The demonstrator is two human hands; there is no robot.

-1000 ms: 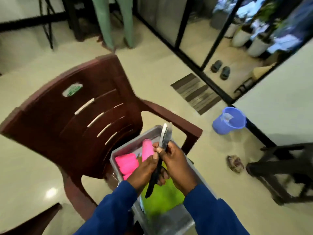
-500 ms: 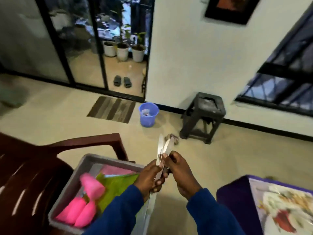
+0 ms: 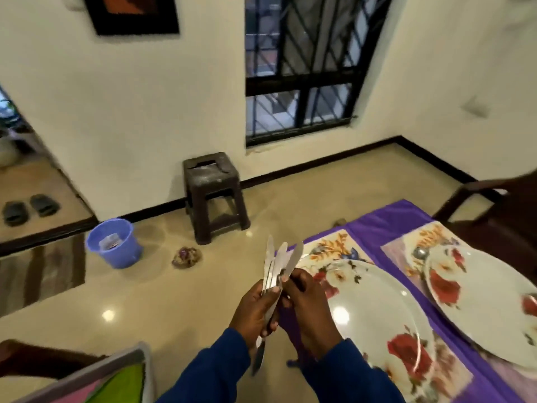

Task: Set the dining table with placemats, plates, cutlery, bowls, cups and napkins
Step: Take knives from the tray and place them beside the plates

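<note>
Both hands grip a fan of table knives just off the corner of the table.

The thin, flat, shiny steel knives (image 3: 278,264) splay blade-up; the left hand (image 3: 255,311) curls round their handles while the right hand (image 3: 308,306) pinches one blade's base. Beside them the table's smooth purple cloth (image 3: 374,225) carries glossy floral placemats (image 3: 334,248), with a round white glazed plate with red flowers (image 3: 374,312) on the nearer and a second such plate (image 3: 479,301) further right.
</note>
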